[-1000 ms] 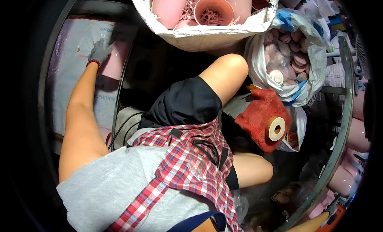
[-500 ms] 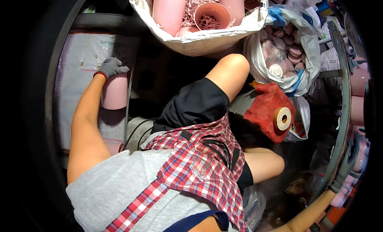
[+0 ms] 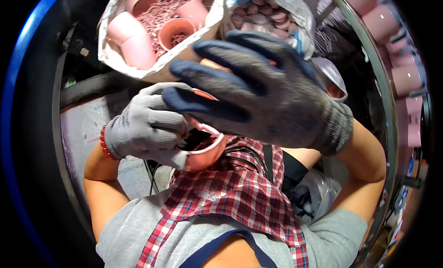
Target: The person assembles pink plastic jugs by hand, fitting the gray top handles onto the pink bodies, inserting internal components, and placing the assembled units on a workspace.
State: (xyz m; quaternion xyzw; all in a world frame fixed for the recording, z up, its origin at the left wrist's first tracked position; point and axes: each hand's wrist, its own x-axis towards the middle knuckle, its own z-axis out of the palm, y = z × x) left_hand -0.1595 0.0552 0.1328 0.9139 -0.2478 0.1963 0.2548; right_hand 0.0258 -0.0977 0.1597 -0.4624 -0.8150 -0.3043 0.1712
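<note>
In front of my chest, my left hand (image 3: 150, 122), in a light grey glove with a red bead bracelet at the wrist, is closed around a hollow pink plastic piece (image 3: 206, 158). The piece is tilted, with its dark opening and rim showing; its exact kind is partly hidden. My right hand (image 3: 272, 95), in a grey glove with dark blue fingers, is held over it with the fingers spread. The lowest finger crosses in front of the piece; whether it touches cannot be made out. Part of the piece is covered by both hands.
Ahead stands a white sack (image 3: 134, 74) with pink cups and shredded pink scraps. Beside it, another white bag (image 3: 302, 14) holds pink discs. Pink cups (image 3: 406, 79) hang along a rack at the right, behind a metal frame bar (image 3: 376, 60). A plastic-covered surface (image 3: 87, 125) lies at left.
My left hand has left the pink cup at the left and come to the middle. My right hand has come in from the far-right rack. The left now holds a pink piece.
</note>
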